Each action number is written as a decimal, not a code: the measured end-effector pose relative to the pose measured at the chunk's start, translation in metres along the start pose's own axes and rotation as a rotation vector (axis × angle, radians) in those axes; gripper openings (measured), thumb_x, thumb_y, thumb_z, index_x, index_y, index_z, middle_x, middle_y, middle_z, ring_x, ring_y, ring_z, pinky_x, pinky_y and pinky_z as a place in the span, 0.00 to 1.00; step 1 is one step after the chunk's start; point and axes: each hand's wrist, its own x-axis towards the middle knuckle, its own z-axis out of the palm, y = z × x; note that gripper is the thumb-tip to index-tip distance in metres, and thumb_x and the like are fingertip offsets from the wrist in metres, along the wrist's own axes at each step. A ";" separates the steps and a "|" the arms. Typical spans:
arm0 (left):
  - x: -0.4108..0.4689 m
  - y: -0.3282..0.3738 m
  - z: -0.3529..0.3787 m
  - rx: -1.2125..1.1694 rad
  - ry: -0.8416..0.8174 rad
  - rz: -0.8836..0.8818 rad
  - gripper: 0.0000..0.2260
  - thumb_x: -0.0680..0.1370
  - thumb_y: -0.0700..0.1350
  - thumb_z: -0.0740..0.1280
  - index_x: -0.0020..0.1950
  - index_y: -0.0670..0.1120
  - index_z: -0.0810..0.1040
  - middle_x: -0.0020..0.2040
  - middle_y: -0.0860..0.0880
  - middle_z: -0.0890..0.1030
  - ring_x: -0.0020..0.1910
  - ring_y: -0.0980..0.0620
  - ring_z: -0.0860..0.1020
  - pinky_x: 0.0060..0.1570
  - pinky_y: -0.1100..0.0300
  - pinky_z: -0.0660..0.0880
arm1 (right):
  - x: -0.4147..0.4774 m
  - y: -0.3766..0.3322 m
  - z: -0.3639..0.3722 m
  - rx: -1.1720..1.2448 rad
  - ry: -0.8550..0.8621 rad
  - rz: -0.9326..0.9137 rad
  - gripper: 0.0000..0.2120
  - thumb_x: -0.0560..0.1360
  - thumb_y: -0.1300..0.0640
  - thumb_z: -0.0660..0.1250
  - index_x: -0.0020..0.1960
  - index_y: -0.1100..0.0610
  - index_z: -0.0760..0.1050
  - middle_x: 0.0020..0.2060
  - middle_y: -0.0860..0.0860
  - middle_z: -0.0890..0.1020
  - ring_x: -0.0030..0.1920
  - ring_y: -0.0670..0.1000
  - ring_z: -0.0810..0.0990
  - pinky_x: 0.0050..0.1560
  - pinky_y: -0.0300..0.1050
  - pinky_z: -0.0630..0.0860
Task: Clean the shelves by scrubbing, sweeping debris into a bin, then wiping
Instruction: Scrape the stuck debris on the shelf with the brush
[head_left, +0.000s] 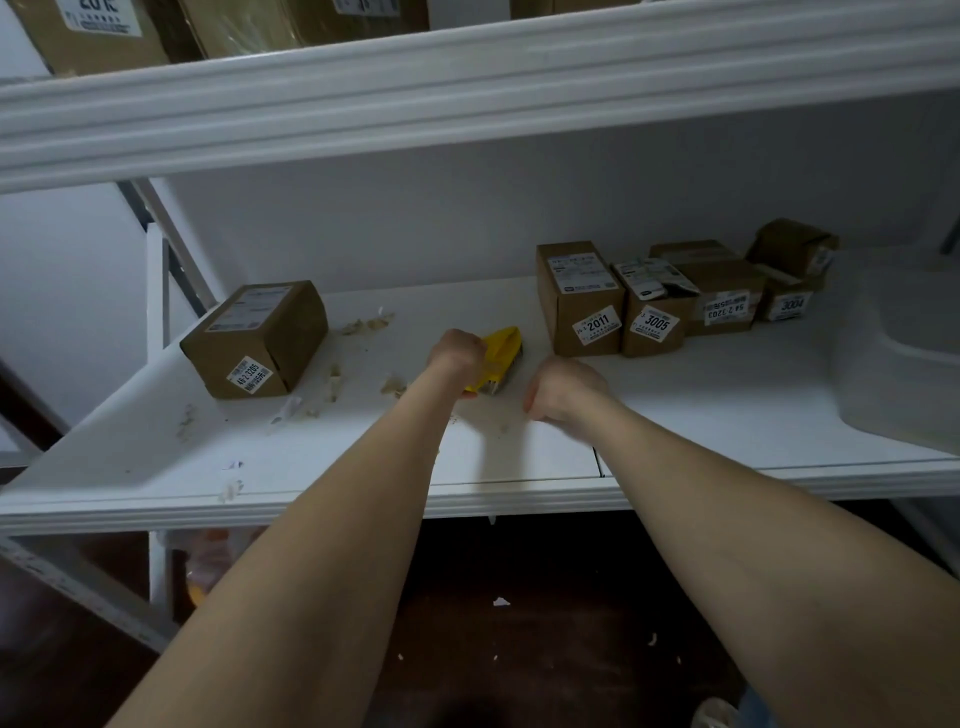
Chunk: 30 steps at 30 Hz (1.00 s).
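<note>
My left hand (456, 353) grips a yellow scrubbing brush (500, 357) that sits bristles-down on the white shelf (675, 410), near its middle. My right hand (563, 389) rests on the shelf just right of the brush, fingers curled under and holding nothing that I can see. Tan debris (366, 325) lies scattered on the shelf left of the brush, with more crumbs (393, 385) beside my left wrist and scraps (231, 488) near the front edge.
A cardboard box (254, 338) lies at the left of the shelf. Several labelled boxes (660, 301) cluster at the back right. A white basin-like form (904, 364) fills the right end. An upper shelf (415, 88) overhangs. Scraps (501, 603) dot the dark floor below.
</note>
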 end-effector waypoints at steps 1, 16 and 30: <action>-0.001 0.001 0.000 -0.008 -0.004 -0.021 0.14 0.81 0.41 0.57 0.35 0.51 0.66 0.39 0.48 0.74 0.33 0.51 0.73 0.29 0.58 0.75 | 0.000 -0.001 0.000 -0.003 -0.009 -0.001 0.14 0.69 0.55 0.70 0.55 0.55 0.81 0.52 0.53 0.82 0.53 0.55 0.80 0.48 0.41 0.75; -0.003 0.003 -0.003 -0.073 0.020 -0.153 0.14 0.80 0.40 0.58 0.35 0.48 0.65 0.34 0.43 0.70 0.31 0.46 0.69 0.32 0.53 0.75 | 0.000 -0.003 -0.006 -0.145 -0.066 -0.020 0.16 0.71 0.51 0.70 0.58 0.54 0.78 0.54 0.52 0.80 0.55 0.55 0.78 0.49 0.42 0.74; -0.004 0.004 -0.002 -0.084 0.016 -0.166 0.13 0.80 0.40 0.58 0.35 0.48 0.65 0.34 0.43 0.71 0.30 0.46 0.68 0.29 0.56 0.73 | 0.002 -0.013 0.010 -0.389 -0.029 -0.018 0.18 0.77 0.64 0.62 0.66 0.60 0.72 0.65 0.56 0.74 0.65 0.57 0.72 0.60 0.47 0.71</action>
